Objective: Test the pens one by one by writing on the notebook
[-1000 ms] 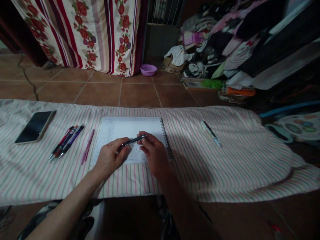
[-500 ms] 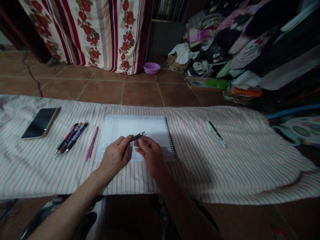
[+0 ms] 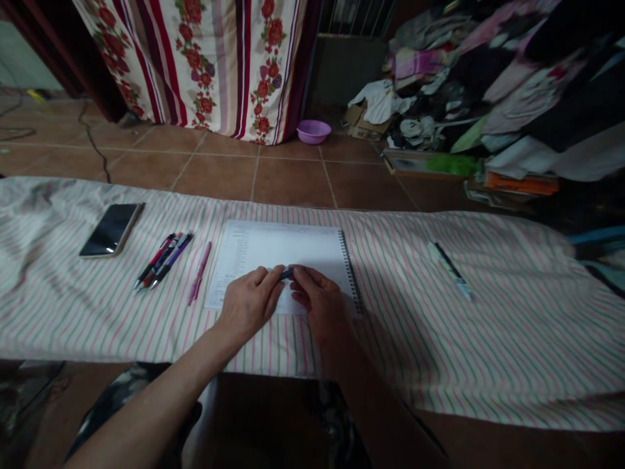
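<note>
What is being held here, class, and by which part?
A dark pen, held towards both ends: the left hand covers one, the right hand the other; a short stretch shows between.

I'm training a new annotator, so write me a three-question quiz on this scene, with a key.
1. What do the left hand and right hand hold between them? A) phone; B) dark pen; C) purple bowl.
2. True or false: the pink pen lies between the pen bundle and the notebook.
3. Fill in: the notebook's spiral binding runs along its ____ edge, as the person sees it.

Key: 1. B; 2. true; 3. right.
</note>
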`<state>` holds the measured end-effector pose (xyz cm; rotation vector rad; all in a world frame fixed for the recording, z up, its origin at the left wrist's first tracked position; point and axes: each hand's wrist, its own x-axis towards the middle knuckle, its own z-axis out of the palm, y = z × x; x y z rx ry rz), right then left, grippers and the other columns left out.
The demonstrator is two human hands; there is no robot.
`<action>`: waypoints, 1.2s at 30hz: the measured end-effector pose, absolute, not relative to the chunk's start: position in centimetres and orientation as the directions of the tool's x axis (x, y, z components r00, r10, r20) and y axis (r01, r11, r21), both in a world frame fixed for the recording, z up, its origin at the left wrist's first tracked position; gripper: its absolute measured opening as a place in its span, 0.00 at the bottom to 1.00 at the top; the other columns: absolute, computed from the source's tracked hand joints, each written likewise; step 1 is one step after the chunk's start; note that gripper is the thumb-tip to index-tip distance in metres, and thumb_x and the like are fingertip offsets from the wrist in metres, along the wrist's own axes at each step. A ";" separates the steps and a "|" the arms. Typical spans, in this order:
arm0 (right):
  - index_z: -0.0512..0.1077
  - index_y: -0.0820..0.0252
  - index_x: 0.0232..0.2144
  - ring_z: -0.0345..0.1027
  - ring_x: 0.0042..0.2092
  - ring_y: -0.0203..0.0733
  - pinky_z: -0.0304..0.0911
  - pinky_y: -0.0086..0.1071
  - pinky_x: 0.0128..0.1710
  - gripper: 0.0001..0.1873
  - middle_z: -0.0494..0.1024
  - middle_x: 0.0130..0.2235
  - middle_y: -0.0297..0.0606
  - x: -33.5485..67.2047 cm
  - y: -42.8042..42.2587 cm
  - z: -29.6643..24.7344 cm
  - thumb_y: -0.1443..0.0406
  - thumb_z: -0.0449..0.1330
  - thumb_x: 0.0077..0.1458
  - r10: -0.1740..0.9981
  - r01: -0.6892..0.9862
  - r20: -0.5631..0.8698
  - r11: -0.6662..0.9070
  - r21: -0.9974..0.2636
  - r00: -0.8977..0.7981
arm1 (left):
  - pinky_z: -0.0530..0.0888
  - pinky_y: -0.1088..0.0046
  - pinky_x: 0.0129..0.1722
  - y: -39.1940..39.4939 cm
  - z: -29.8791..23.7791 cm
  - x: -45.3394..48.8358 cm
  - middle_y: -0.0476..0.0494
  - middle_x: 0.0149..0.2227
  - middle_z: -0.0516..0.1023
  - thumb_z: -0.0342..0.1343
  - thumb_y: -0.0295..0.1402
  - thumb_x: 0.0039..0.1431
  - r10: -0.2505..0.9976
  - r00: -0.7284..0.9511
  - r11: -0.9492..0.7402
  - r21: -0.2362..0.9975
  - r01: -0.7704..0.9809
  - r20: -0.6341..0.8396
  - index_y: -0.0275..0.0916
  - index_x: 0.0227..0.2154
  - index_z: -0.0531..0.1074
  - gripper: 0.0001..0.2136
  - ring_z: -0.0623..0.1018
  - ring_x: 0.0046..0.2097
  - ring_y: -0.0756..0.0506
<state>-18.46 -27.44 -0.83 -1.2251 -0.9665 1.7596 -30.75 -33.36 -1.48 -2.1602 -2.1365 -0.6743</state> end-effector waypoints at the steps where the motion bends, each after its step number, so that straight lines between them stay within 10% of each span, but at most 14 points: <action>1: 0.76 0.58 0.29 0.68 0.30 0.35 0.63 0.27 0.29 0.14 0.77 0.30 0.35 -18.4 -27.4 -0.9 0.56 0.65 0.39 0.895 -0.168 -0.363 -0.412 -0.896 -0.259 | 0.67 0.74 0.27 -33.3 -1.5 -30.7 0.44 0.31 0.72 0.43 0.34 0.62 0.945 -0.031 -0.061 0.269 0.961 0.324 0.39 0.51 0.64 0.16 0.72 0.30 0.47; 26: 0.77 0.60 0.23 0.53 0.24 0.30 0.53 0.27 0.25 0.08 0.67 0.18 0.28 -18.6 -27.3 -0.3 0.61 0.65 0.37 0.948 -0.133 -0.294 -0.309 -0.942 -0.122 | 0.61 0.70 0.24 -33.8 -0.8 -29.0 0.47 0.29 0.74 0.43 0.33 0.62 0.908 -0.088 0.037 0.131 0.991 0.409 0.37 0.43 0.69 0.13 0.73 0.28 0.47; 36: 0.75 0.60 0.30 0.68 0.30 0.32 0.66 0.29 0.33 0.17 0.76 0.29 0.32 -18.5 -27.4 -0.4 0.59 0.68 0.35 0.868 -0.341 -0.398 -0.486 -0.805 -0.298 | 0.63 0.71 0.26 -33.8 -0.9 -29.4 0.48 0.29 0.74 0.44 0.31 0.61 0.908 -0.093 0.056 0.103 0.993 0.407 0.39 0.43 0.70 0.12 0.73 0.29 0.47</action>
